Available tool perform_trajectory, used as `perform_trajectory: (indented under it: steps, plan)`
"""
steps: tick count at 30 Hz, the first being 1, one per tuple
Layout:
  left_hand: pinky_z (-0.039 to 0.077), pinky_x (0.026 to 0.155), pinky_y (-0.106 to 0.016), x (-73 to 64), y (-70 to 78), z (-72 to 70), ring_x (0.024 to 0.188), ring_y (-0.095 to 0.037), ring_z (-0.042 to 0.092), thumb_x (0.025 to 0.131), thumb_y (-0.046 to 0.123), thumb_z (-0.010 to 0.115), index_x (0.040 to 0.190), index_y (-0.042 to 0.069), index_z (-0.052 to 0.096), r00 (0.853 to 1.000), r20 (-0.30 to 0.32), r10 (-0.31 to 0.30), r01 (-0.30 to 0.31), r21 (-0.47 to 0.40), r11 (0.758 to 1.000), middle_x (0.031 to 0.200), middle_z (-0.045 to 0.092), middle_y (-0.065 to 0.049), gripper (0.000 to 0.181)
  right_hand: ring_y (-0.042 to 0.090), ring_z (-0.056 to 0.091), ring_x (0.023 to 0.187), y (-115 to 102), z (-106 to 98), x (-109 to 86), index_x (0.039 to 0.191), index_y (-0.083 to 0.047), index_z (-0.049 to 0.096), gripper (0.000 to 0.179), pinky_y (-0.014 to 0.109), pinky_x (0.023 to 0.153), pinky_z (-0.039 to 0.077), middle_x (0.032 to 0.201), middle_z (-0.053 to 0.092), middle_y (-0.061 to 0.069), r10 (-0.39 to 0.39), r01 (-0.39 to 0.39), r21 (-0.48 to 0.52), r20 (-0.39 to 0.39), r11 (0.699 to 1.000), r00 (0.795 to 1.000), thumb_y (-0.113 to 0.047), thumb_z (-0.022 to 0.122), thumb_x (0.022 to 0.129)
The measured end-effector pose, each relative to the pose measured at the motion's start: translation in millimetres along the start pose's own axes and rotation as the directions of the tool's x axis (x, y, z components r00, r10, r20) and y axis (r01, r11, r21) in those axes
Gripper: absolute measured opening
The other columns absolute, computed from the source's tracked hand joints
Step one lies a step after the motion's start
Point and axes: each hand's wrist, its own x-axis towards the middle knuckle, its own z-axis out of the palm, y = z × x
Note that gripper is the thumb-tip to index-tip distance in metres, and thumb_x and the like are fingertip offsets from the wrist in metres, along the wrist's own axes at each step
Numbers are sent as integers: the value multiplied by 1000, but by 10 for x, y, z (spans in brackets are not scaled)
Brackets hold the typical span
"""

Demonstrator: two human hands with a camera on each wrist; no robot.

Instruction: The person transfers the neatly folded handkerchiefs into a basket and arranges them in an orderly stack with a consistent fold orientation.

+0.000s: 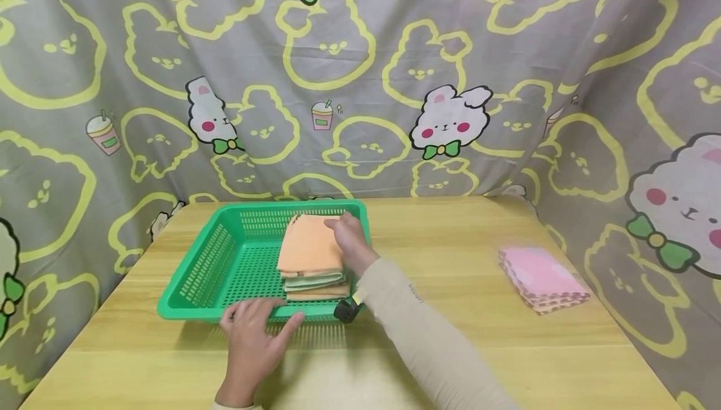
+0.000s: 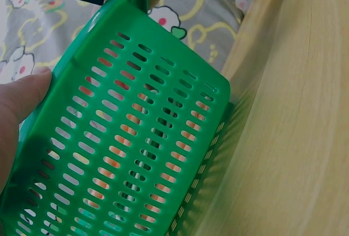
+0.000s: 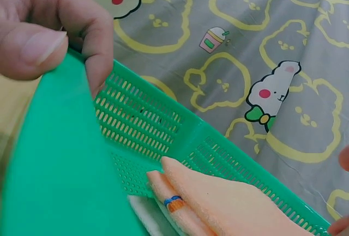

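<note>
A green plastic basket (image 1: pixel 197 253) with slotted walls stands on the table. A stack of folded towels (image 1: pixel 311 244), peach on top with green and peach below, sits inside at its right end. My right hand (image 1: pixel 350 241) grips the right rim beside the stack, its fingers curled over the edge, as the right wrist view also shows. At the front rim, my left hand (image 1: pixel 253 335) holds on with fingers over the edge and thumb on the near side. The left wrist view shows that thumb (image 2: pixel 27 91) against the rim.
A stack of folded pink towels (image 1: pixel 543 277) with checked edges lies on the right part of the wooden table (image 1: pixel 450 335). A grey curtain (image 1: pixel 360 72) printed with bears and rabbits hangs behind and at both sides.
</note>
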Motion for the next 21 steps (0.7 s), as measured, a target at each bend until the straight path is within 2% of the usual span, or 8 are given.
perform_trajectory:
  steps: [12, 17, 21]
  plan:
    - [20, 85, -59, -5, -7, 1, 81, -30, 54, 87, 63, 57, 84, 6, 67, 1000, -4, 6, -6, 9, 1000, 83, 67, -10, 58, 32, 35, 136, -52, -72, -76, 142, 2, 41, 50, 43, 109, 31, 148, 39, 17, -116, 118, 39, -49, 992, 992, -11, 56, 96]
    - [20, 85, -59, -14, -4, -7, 82, -31, 54, 86, 61, 61, 85, 7, 67, 1000, 9, 0, 0, 12, 1000, 83, 67, -10, 54, 31, 48, 126, -102, -236, -90, 138, 3, 45, 48, 38, 102, 40, 143, 45, 17, -148, 155, 55, -114, 986, 982, -8, 57, 94]
    - [20, 85, -60, -21, 5, -20, 82, -31, 54, 86, 61, 60, 85, 7, 66, 1000, 3, -2, 2, 10, 1000, 83, 67, -10, 54, 31, 50, 122, -103, -458, -66, 137, 2, 48, 45, 39, 101, 41, 141, 47, 15, -131, 148, 72, -194, 986, 972, -6, 57, 93]
